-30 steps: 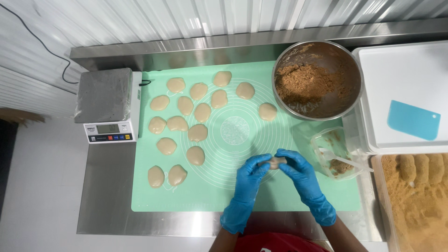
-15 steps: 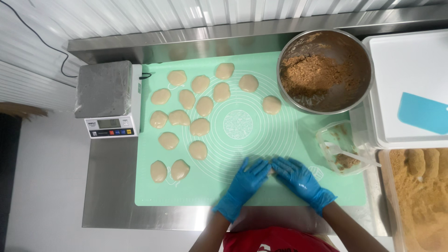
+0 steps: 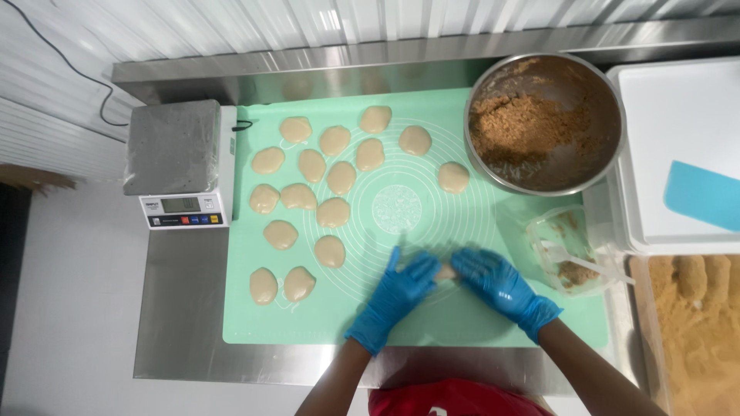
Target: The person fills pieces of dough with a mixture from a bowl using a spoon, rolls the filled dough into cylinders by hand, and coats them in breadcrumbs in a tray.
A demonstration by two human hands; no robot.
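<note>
Both my hands wear blue gloves and press together low on a mint-green silicone mat [image 3: 478, 323]. My left hand [image 3: 397, 293] and my right hand [image 3: 499, 286] pinch a small pale dough piece [image 3: 446, 272] between their fingertips; most of it is hidden. Several flat beige dough rounds [image 3: 333, 213] lie in loose rows on the mat's left half, and one more round [image 3: 453, 177] sits alone near the bowl.
A steel bowl [image 3: 544, 122] of brown crumbly filling stands at back right. A clear tub [image 3: 569, 250] with a spoon sits beside my right hand. A kitchen scale [image 3: 177, 164] stands left. A white tray [image 3: 678, 146] holds a blue scraper [image 3: 705, 194]; a crumb tray [image 3: 694, 323] is at right.
My hands have dropped from above the mat down onto it, still closed around the dough piece, and have spread slightly apart.
</note>
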